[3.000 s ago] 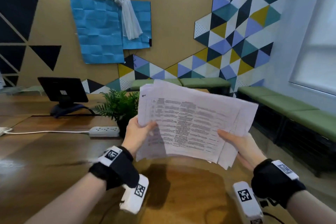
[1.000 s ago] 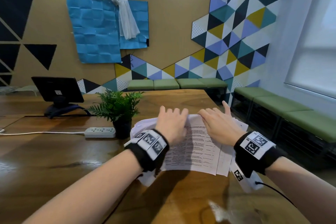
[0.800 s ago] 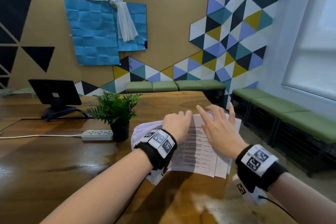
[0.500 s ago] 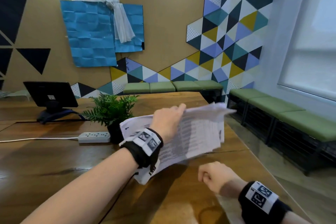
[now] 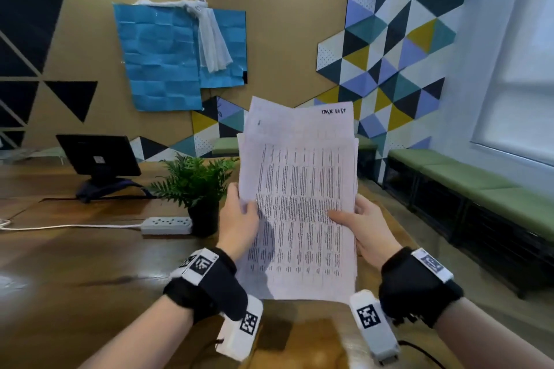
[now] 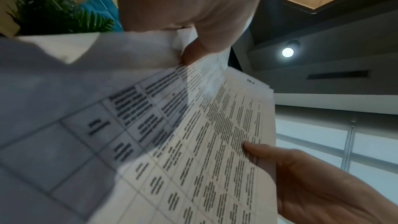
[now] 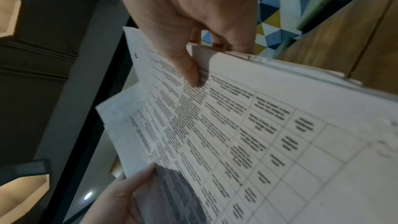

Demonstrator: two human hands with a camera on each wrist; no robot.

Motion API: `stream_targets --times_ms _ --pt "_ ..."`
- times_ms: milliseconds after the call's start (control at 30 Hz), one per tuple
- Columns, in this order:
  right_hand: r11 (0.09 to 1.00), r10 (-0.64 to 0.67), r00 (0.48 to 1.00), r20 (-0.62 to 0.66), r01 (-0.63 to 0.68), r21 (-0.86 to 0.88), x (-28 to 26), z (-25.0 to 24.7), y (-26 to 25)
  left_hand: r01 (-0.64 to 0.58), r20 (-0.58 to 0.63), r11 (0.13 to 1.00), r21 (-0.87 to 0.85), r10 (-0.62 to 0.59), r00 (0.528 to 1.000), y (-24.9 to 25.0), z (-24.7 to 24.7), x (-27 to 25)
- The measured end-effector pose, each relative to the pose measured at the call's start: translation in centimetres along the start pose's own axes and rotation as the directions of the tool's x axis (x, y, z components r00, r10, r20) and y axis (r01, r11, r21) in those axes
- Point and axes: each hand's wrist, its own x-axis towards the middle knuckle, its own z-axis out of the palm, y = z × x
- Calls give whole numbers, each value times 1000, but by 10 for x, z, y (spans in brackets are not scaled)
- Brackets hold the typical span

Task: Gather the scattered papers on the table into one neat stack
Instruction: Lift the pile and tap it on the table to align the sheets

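A stack of white printed papers [image 5: 299,198] stands upright on its lower edge on the wooden table [image 5: 90,263], long side vertical. My left hand [image 5: 239,219] grips its left edge with the thumb on the front sheet. On the right edge my right hand [image 5: 359,225] holds the stack, thumb across the print. The top edges of the sheets are uneven, with some sticking higher. In the left wrist view the papers [image 6: 193,142] fill the frame, with the left hand [image 6: 193,23] above. The right wrist view shows the papers [image 7: 247,134] pinched under the right hand's thumb [image 7: 183,60].
A small potted fern [image 5: 198,186] stands just left of the stack, with a white power strip [image 5: 166,225] beside it. A dark monitor [image 5: 97,156] sits at the far left. Green benches [image 5: 479,186] line the wall beyond the table's right edge.
The papers lay flat under both hands a second ago. The left hand then lifted them, the right hand came back to the right edge, and the stack now stands upright.
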Motion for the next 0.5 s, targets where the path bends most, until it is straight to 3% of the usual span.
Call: stream_targets --times_ms 100,267,400,500 --pt "999 -34 998 -43 35 11 -5 0 -1 12 -33 999 -33 -13 999 -5 -9 4" --pt "987 -8 1000 -15 5 -163 -8 -12 4 187 37 975 -123 -183 982 -29 -24 13" --pt "946 147 989 1 -140 -292 0 -21 25 396 122 907 -144 -380 917 -52 -19 13" --pt "818 367 930 -4 -325 -474 -2 -25 53 527 166 848 -58 -513 842 -80 -9 5"
